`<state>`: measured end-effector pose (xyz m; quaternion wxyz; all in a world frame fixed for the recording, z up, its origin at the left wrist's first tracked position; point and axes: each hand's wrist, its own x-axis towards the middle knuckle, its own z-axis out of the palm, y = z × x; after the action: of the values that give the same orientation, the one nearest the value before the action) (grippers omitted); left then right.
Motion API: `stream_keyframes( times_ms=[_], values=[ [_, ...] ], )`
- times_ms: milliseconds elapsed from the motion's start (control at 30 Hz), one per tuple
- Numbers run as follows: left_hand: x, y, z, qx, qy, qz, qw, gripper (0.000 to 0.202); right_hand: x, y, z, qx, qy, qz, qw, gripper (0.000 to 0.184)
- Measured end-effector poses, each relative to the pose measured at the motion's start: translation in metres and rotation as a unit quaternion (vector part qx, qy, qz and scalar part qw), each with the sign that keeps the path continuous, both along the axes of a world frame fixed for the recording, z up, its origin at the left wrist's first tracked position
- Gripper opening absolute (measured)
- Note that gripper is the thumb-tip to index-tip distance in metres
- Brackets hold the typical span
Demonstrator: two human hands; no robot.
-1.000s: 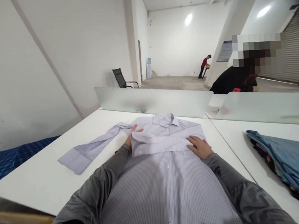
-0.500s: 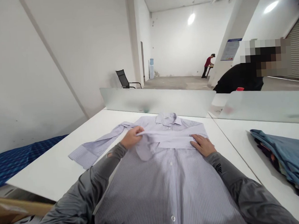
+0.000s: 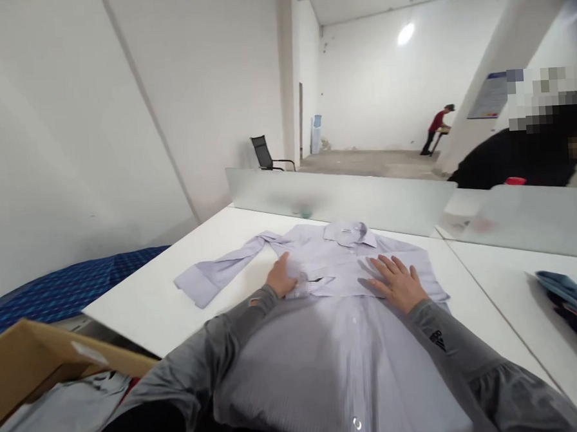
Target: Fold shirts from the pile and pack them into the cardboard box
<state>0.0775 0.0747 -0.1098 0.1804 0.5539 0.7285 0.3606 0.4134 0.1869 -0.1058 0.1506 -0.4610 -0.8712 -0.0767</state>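
A pale lilac striped long-sleeved shirt (image 3: 300, 357) lies front up on the white table, its collar at the far side. One sleeve (image 3: 343, 279) is folded across the chest, with the cuff at the left. My left hand (image 3: 281, 277) grips that sleeve by its cuff end, fingers partly hidden in the cloth. My right hand (image 3: 399, 282) rests on the folded sleeve, palm down and fingers spread. The other sleeve (image 3: 214, 276) stretches out to the left across the table.
Frosted dividers (image 3: 340, 191) edge the far side of the white table (image 3: 143, 314). Folded denim (image 3: 576, 297) lies at right. A cardboard box (image 3: 29, 345) with clothes stands at lower left, near blue checked cloth (image 3: 103, 277). A person in black (image 3: 517, 159) is beyond the divider.
My left hand has brought the cuff end of the sleeve down onto the shirt front. My right hand's fingers have spread. The view has swung left, showing more of the box.
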Motion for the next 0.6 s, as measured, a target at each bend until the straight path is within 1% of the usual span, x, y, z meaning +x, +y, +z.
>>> stream_keyframes(
  times_ms=[100, 167, 200, 267, 333, 400, 433, 467, 533, 600],
  values=[
    [0.009, 0.000, 0.003, 0.010, 0.041, 0.008, 0.999, 0.065, -0.041, -0.019, 0.001, -0.036, -0.011, 0.080, 0.996, 0.067],
    [0.004, -0.006, 0.004, 0.014, 0.062, 0.026, 0.998, 0.056, -0.064, -0.031, 0.002, -0.052, -0.022, 0.147, 0.988, 0.067],
    [-0.003, -0.011, 0.006, 0.015, 0.070, 0.042, 0.997, 0.051, -0.075, -0.036, 0.003, -0.058, -0.027, 0.176, 0.982, 0.066],
    [-0.025, -0.026, 0.010, 0.007, 0.080, 0.090, 0.993, 0.045, -0.094, -0.045, 0.006, -0.070, -0.035, 0.216, 0.973, 0.065],
    [-0.056, -0.044, 0.014, -0.011, 0.086, 0.146, 0.985, 0.047, -0.111, -0.050, 0.009, -0.086, -0.042, 0.234, 0.967, 0.067],
    [-0.091, -0.059, 0.019, -0.048, 0.104, 0.205, 0.972, 0.055, -0.125, -0.052, 0.007, -0.120, -0.059, 0.254, 0.958, 0.070],
    [-0.107, -0.065, 0.021, -0.083, 0.125, 0.240, 0.959, 0.055, -0.130, -0.052, 0.004, -0.138, -0.067, 0.265, 0.952, 0.071],
    [-0.123, -0.069, 0.022, -0.102, 0.137, 0.260, 0.950, 0.052, -0.134, -0.052, 0.001, -0.154, -0.072, 0.274, 0.947, 0.072],
    [-0.148, -0.072, 0.027, -0.129, 0.157, 0.286, 0.936, 0.038, -0.137, -0.051, -0.007, -0.168, -0.072, 0.284, 0.941, 0.073],
    [-0.169, -0.071, 0.037, -0.126, 0.168, 0.299, 0.931, 0.025, -0.136, -0.050, -0.013, -0.164, -0.059, 0.284, 0.943, 0.073]
  ],
)
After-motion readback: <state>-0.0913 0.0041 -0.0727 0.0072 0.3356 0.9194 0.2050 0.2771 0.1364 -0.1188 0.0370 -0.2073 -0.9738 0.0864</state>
